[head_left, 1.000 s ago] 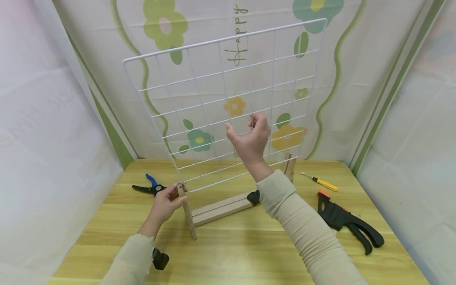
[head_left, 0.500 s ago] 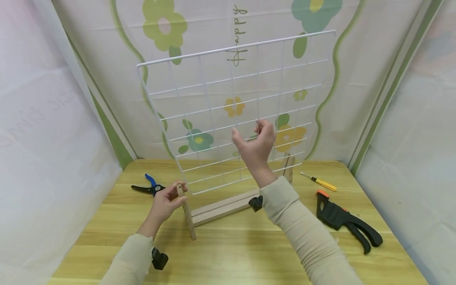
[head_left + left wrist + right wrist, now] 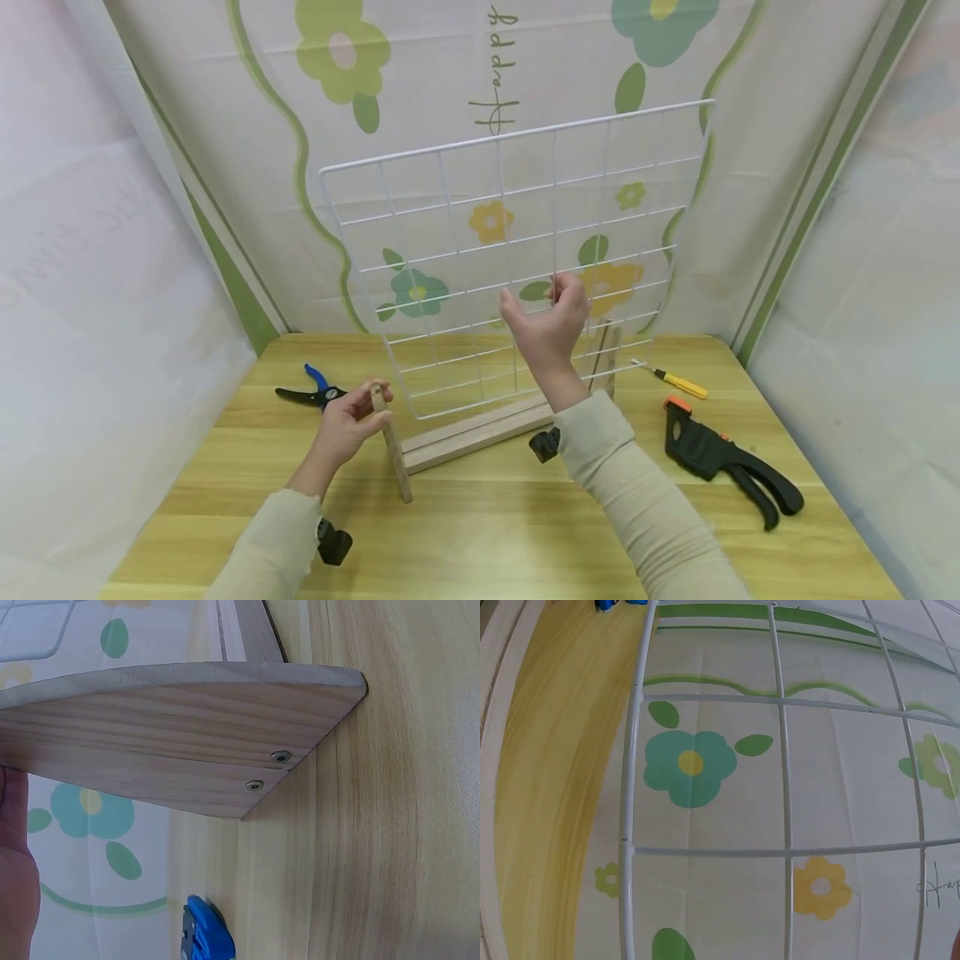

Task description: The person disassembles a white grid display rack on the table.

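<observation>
- Grid (image 3: 517, 250) hangs tilted above the wooden stand (image 3: 472, 433), pinched by the right hand (image 3: 551, 321).
- Left hand (image 3: 348, 421) grips the stand's upright (image 3: 390, 446), steadying it on the tabletop (image 3: 480, 533).

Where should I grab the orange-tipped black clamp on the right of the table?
Judging by its pose, take the black clamp by its two long handles, from above at the near right. They splay toward the table edge, clear of the yellow screwdriver.
</observation>
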Demonstrator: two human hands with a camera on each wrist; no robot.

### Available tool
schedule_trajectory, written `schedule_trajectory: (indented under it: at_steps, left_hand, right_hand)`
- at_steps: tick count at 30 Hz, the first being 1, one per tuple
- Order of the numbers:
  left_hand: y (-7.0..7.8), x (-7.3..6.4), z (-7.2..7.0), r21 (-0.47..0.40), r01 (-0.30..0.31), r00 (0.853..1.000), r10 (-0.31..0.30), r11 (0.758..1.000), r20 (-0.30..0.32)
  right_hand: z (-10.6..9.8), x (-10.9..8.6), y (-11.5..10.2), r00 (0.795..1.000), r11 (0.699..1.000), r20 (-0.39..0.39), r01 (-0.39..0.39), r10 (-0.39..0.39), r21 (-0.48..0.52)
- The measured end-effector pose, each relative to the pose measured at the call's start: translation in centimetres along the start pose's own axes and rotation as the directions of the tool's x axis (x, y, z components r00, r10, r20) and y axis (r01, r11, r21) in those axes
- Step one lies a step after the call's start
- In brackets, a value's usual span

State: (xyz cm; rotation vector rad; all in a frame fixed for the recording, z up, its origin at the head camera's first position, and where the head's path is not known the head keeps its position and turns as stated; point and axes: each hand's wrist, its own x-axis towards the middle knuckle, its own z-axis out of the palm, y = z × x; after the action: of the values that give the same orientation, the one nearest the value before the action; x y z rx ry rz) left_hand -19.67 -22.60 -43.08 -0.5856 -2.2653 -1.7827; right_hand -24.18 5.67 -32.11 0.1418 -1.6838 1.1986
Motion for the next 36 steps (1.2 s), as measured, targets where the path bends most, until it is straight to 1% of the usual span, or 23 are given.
schedule_trajectory:
  at_steps: [5, 12, 19, 28, 36]
  left_hand:
    - [-0.1, 0.1, -0.1, -0.008, 0.000, 1.000, 0.000, 1.000, 0.006]
    - [0.1, 0.2, -0.3, -0.006, 0.024, 1.000, -0.024, 1.000, 0.010]
    - [-0.1, 0.2, -0.2, 0.003, 0.047, 0.999, -0.047, 0.999, 0.013]
    - [0.0, 0.3, -0.2, 0.003, 0.040, 0.999, -0.040, 0.999, 0.021]
    - [-0.3, 0.3, -0.4, -0.018, 0.040, 0.999, -0.040, 0.999, 0.026]
  right_hand:
    - [-0.4, -0.6, 0.6, 1.000, 1.000, 0.001, -0.012, 0.012, -0.011]
    - [-0.9, -1.2, 1.1, 1.000, 1.000, -0.024, -0.002, 0.001, -0.013]
    - [-1.5, -2.3, 1.8, 0.999, 1.000, -0.027, -0.030, 0.030, 0.000]
    - [-2.4, -3.5, 2.2, 0.997, 0.998, -0.048, -0.057, 0.057, 0.009]
    - [-3.0, -4.1, 2.8, 0.996, 0.999, -0.074, -0.039, 0.040, 0.010]
